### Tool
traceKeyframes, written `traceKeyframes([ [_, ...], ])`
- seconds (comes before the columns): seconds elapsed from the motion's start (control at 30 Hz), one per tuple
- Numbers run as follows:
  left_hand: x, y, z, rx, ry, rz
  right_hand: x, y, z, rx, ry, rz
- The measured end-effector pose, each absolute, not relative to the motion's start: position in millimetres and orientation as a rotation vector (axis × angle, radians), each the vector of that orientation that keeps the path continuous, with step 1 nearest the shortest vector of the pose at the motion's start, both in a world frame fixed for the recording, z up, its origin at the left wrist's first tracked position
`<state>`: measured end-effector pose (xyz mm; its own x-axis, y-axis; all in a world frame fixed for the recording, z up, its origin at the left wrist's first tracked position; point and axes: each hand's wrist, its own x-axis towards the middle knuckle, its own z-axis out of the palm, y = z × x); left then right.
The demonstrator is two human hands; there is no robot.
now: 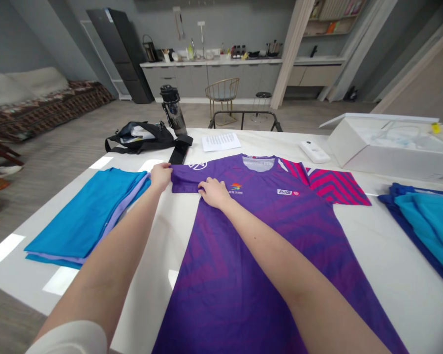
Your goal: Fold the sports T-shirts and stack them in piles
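A purple short-sleeved T-shirt [239, 236] lies spread face up on the white table, collar away from me. Its sleeve on the right has pink and purple zigzag stripes. My left hand [161, 177] pinches the cuff of the plain purple sleeve on the left. Near that sleeve's armpit seam, my right hand [214, 192] has its fingers curled down onto the fabric, closed on it. A stack of folded shirts [84, 211], blue with a lilac layer, sits left of my left arm. The lower hem runs out of view.
On the table [398, 246] stand a tall bottle [174, 110], a black bag [143, 135], a phone [178, 154], a printed sheet [221, 141], a white device [314, 151] and an open white box [395, 150]. Blue clothes [428, 216] lie at right. A chair [243, 114] stands behind.
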<state>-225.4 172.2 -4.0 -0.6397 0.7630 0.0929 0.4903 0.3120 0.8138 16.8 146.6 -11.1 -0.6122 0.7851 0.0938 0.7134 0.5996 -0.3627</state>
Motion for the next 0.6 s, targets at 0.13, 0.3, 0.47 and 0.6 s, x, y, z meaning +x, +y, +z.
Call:
traceKeyframes([
  [0.13, -188, 151, -5, 1.931, 2.482, 0.805, 25, 145, -15, -1.136, -2.585, 0.475],
  [0.3, -129, 143, -12, 2.255, 2.164, 0.357, 59, 147, -14, -1.331, -2.472, 0.388],
  [0.47, -118, 162, -21, 2.031, 2.36, 0.262, 85, 149, -20, -1.493, -2.449, 0.222],
  [0.6, -126, 183, -28, 1.934, 2.374, 0.233, 88, 146, -27, -1.462, -2.454, 0.19],
])
